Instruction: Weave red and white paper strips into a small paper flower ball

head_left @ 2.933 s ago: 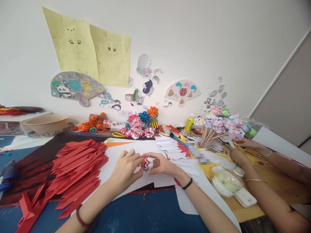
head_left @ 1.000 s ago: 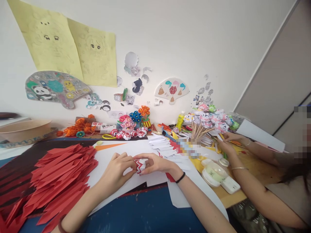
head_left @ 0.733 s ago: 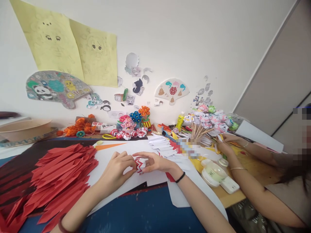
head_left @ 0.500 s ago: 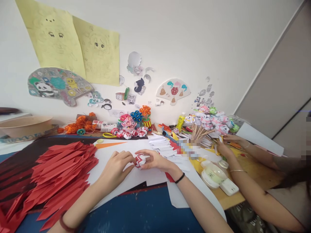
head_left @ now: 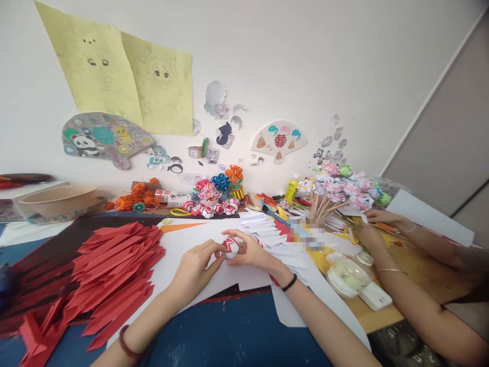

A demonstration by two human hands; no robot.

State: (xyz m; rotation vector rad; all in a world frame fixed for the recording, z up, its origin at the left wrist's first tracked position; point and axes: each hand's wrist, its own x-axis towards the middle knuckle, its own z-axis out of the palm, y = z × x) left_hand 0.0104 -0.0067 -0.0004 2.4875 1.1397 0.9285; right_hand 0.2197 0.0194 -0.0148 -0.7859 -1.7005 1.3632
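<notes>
The right hand (head_left: 250, 253) holds a red-and-white paper ball (head_left: 231, 247) over a white sheet (head_left: 176, 251), while the left hand (head_left: 196, 264) touches the ball with its fingertips. Folded red strips (head_left: 116, 272) lie to the left; white strips (head_left: 262, 228) lie beyond the right hand.

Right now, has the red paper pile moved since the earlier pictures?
No: the red paper pile lies below the panda fan, as before; the camera's view shifted.
</notes>
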